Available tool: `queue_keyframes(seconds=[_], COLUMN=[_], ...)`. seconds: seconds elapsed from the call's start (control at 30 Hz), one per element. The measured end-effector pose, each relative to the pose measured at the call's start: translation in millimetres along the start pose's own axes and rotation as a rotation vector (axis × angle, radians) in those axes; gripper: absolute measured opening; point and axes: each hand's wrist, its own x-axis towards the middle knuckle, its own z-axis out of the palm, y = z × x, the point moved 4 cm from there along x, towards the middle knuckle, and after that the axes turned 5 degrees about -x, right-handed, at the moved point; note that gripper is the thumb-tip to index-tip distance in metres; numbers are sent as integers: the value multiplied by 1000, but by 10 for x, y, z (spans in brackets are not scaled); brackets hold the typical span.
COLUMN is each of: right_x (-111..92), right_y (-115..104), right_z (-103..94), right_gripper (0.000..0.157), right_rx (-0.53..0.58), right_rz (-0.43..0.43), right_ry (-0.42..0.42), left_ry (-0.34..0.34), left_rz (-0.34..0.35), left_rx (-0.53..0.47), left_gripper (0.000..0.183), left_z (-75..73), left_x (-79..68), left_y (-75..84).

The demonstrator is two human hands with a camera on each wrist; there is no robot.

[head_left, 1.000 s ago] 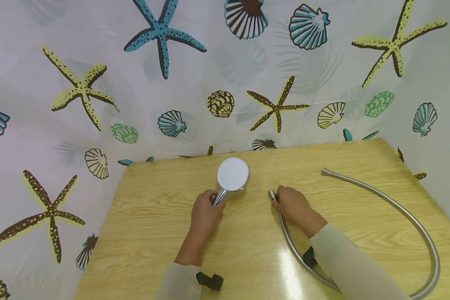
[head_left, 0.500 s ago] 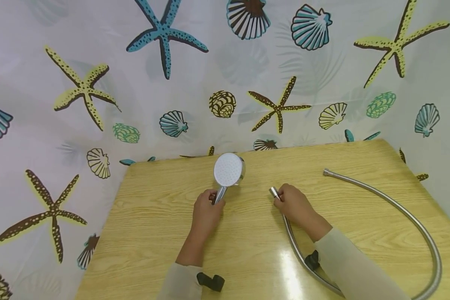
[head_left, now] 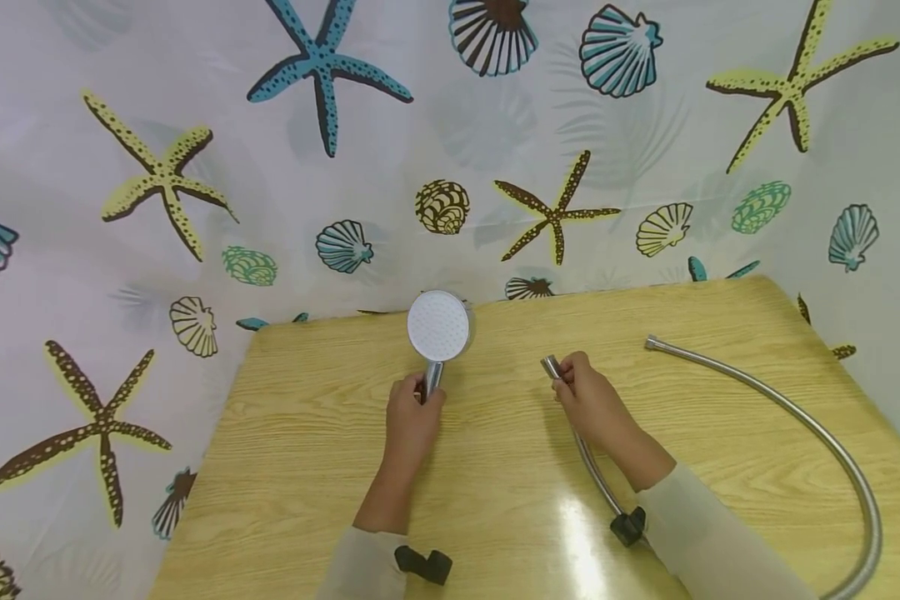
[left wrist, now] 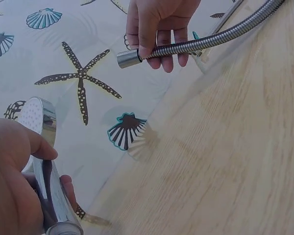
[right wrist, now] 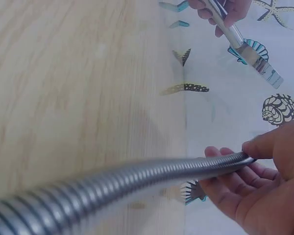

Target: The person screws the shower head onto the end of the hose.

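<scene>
My left hand [head_left: 412,425] grips the chrome handle of a round shower head [head_left: 438,325], its pale spray face turned toward the head camera. In the left wrist view the handle's threaded end points down, near the camera. My right hand [head_left: 596,408] pinches a ribbed metal shower hose [right wrist: 176,169] just behind its smooth end fitting [left wrist: 129,58], between thumb and fingers. That fitting points up and left, toward the shower head; a gap separates the two. From the right hand the hose drops toward the near edge and passes under the right sleeve.
The hose's other end [head_left: 652,342] lies on the wooden table [head_left: 307,450] at the right, its length curving round to the near right. Behind and at both sides hangs a curtain [head_left: 390,133] printed with shells and starfish. Each wrist carries a black mount [head_left: 423,565].
The shower head has risen and tilted more upright, shifting a little left. My right hand has lifted the hose end slightly up and away from the near edge.
</scene>
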Motion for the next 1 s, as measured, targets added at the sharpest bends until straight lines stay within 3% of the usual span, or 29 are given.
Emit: queue_keyframes(seconds=[0.2, 0.5, 0.8, 1.0], right_x=[-24, -38, -76, -107], right_y=[-51, -54, -75, -108], right_z=[17, 17, 47, 78], right_gripper=[26, 23, 32, 38], right_rx=[175, 156, 195, 136], right_rz=[-51, -208, -136, -164], right_ry=[1, 87, 78, 81], left_ry=[4, 18, -16, -18], left_rz=[-11, -29, -42, -40], left_rx=[-59, -185, -490, -629], left_gripper=[44, 37, 36, 39], left_z=[7, 49, 159, 214], left_x=[-1, -40, -113, -138], left_y=[27, 53, 112, 151])
